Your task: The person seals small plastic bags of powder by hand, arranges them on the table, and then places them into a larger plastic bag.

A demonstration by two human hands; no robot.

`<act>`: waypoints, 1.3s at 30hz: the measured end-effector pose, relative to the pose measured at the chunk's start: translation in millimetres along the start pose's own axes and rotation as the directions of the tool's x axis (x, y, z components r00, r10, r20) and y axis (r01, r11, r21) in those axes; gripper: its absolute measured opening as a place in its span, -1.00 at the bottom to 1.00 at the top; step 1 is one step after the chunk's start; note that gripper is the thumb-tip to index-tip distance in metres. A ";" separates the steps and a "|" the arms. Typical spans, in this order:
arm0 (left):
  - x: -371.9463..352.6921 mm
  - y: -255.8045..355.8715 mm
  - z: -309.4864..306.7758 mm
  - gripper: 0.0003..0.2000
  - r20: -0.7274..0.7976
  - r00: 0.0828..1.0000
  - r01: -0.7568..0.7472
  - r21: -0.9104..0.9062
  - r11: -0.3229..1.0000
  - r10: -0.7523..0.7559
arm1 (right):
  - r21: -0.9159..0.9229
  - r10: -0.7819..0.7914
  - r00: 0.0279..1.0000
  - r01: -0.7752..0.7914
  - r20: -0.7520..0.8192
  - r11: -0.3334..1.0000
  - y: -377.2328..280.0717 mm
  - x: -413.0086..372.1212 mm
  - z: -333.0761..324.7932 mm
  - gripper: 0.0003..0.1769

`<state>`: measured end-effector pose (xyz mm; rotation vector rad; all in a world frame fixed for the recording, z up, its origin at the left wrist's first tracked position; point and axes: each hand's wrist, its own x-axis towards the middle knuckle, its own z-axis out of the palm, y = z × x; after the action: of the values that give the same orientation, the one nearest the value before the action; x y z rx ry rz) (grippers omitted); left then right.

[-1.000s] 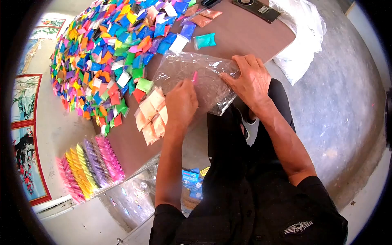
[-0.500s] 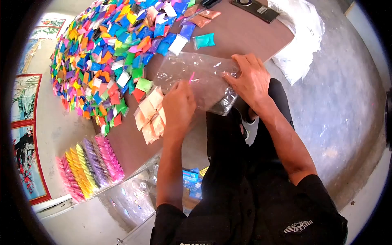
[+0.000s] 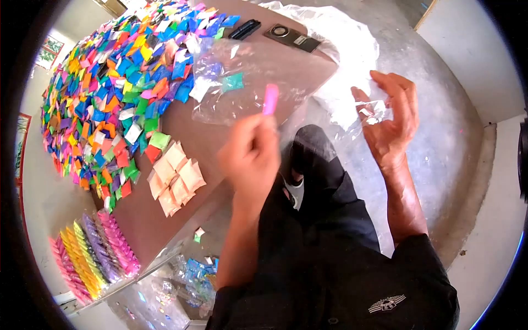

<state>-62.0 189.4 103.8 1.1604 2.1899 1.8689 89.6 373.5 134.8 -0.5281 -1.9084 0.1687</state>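
My left hand (image 3: 250, 154), blurred by motion, is closed around a small pink plastic stick (image 3: 270, 99) that sticks up past the fingers. Crumpled clear film shows between the thumb and fingers of my right hand (image 3: 393, 110), out over the floor. A large clear plastic bag (image 3: 247, 102) spreads over the table corner, reaching toward my right hand. Through it show a teal packet (image 3: 232, 82) and a white packet (image 3: 202, 88). Left of my left hand, several peach packets (image 3: 176, 179) lie together on the brown table (image 3: 132, 220).
A large heap of colourful packets (image 3: 110, 93) covers the table's far left. Bagged rows of twisted coloured packs (image 3: 96, 253) lie at the near left edge. A phone (image 3: 291, 37), a black object (image 3: 245, 29) and white plastic sheeting (image 3: 341, 49) are at the back.
My right hand has moved right, away from the table, with clear film in it. My left hand has moved slightly down, and the pink stick shows more fully. The whole view has shifted.
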 end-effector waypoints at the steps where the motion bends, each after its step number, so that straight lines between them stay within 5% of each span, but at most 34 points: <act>1: 3.9 -29.4 18.6 -0.91 0.179 0.981 -0.107 0.213 0.971 0.069 | -0.030 -0.012 1.000 0.013 0.002 0.999 -6.4 2.1 -4.9 -0.55; 5: -25.6 28.5 27.0 -0.89 0.163 0.987 -0.022 0.069 0.997 0.010 | -0.168 0.122 0.992 -0.118 0.018 0.979 22.6 -2.2 -25.6 -0.62; 11: -23.4 -4.5 69.2 -0.96 0.054 0.958 -0.286 0.186 0.940 0.281 | -0.141 0.258 0.966 -0.252 0.020 0.957 22.9 -7.1 -40.9 -0.68; 12: -30.1 -32.6 72.0 -0.94 0.381 0.905 -0.350 0.418 0.839 0.188 | -0.134 0.256 0.967 -0.252 0.008 0.958 25.5 -7.0 -40.7 -0.69; 13: -38.3 -29.5 72.2 -0.90 0.460 0.883 -0.307 0.425 0.852 0.089 | -0.129 0.253 0.967 -0.252 -0.005 0.959 29.2 -5.4 -40.6 -0.70; 17: -48.8 -11.2 52.2 -0.92 0.293 0.952 -0.170 0.245 0.954 0.094 | -0.200 0.319 0.948 -0.311 0.007 0.929 43.5 -6.2 -46.5 -0.73; 21: -39.3 -11.4 32.1 -0.94 0.276 0.961 -0.078 0.142 0.987 0.036 | -0.080 0.429 0.903 -0.426 0.028 0.901 42.0 -8.8 -30.4 -0.75; 26: -43.6 -23.1 15.9 -0.96 0.214 0.977 -0.011 0.169 0.985 -0.026 | 0.011 0.484 0.872 -0.486 0.071 0.874 40.6 -13.4 -14.0 -0.76; 34: -44.6 -15.7 1.3 -0.94 0.124 0.990 0.034 0.230 0.973 -0.064 | 0.286 0.691 0.698 -0.712 0.188 0.642 38.2 -29.1 14.5 -0.75; 39: -38.7 -29.9 -2.3 -0.89 0.082 0.997 -0.035 0.389 0.920 0.003 | 0.321 0.638 0.747 -0.660 0.185 0.679 32.3 -52.0 47.7 -0.73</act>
<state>-50.4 166.4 62.2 1.2860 2.5886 1.3935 71.2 385.8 60.4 -0.9345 -1.6027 1.0071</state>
